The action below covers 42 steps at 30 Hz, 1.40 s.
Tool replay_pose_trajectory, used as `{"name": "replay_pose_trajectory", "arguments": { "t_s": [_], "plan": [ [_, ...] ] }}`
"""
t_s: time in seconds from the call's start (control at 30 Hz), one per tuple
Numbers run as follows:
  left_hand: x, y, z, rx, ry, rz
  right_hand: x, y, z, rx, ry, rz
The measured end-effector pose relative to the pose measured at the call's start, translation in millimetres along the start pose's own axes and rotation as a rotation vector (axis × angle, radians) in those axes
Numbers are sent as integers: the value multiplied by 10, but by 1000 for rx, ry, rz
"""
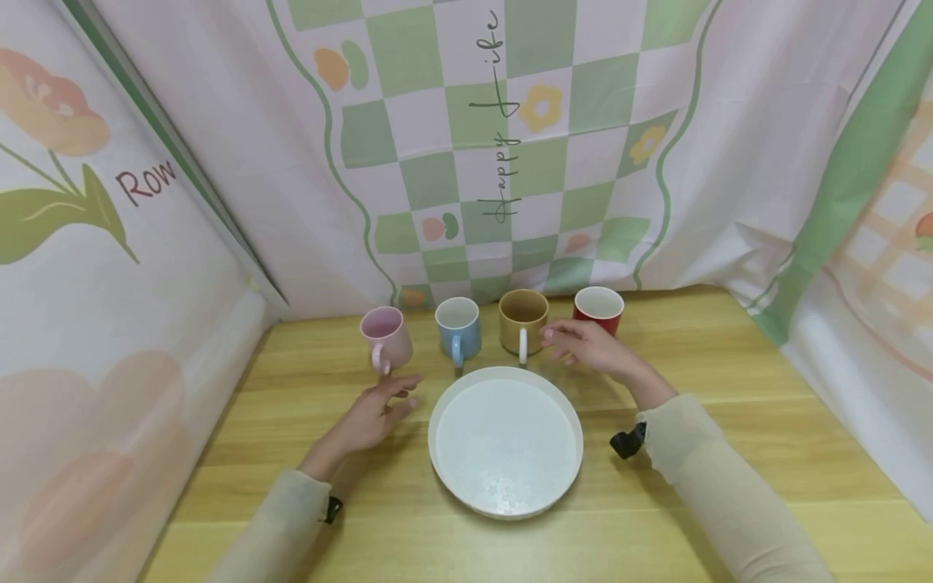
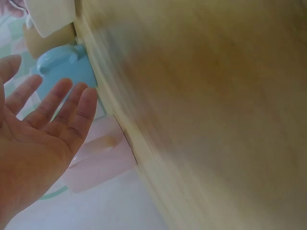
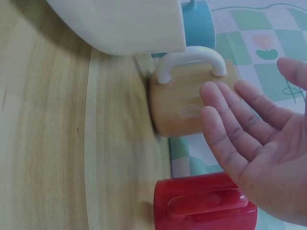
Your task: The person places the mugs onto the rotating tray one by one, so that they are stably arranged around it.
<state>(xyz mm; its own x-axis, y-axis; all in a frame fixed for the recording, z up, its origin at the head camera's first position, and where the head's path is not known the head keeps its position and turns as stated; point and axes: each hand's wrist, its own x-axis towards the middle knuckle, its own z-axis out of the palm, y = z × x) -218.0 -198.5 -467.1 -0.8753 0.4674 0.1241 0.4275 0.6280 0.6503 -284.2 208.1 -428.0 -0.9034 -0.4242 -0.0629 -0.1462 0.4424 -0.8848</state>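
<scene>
Along the back of the table stand a pink mug [image 1: 394, 344], a blue mug [image 1: 466, 336], a brown mug [image 1: 513, 324] with a white handle, and a red mug [image 1: 608, 324] with a white inside. In front of them lies a round white tray [image 1: 506, 441]. My left hand [image 1: 372, 417], fingers spread and holding nothing, hovers left of the tray, just in front of the pink mug. My right hand [image 1: 594, 348] reaches in front of the red mug, partly hiding it; its fingertips [image 3: 211, 96] are close to the brown mug's side, and the palm is bare.
The wooden table [image 1: 678, 348] ends at the back against a checked cloth curtain [image 1: 466, 178]. More printed cloth [image 1: 131, 340] hangs on the left, and another curtain [image 1: 889, 267] on the right. Every mug handle faces the front of the table.
</scene>
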Motion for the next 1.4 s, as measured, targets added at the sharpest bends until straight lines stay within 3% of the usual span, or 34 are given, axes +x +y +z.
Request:
{"name": "replay_pose_trajectory", "arguments": {
  "t_s": [0.8, 1.4],
  "plan": [
    [-12, 32, 150, -29, -23, 105, 92, 63, 73, 13, -4, 34],
    [0, 83, 175, 30, -73, 98, 137, 65, 125, 33, -19, 34]
  ]
}}
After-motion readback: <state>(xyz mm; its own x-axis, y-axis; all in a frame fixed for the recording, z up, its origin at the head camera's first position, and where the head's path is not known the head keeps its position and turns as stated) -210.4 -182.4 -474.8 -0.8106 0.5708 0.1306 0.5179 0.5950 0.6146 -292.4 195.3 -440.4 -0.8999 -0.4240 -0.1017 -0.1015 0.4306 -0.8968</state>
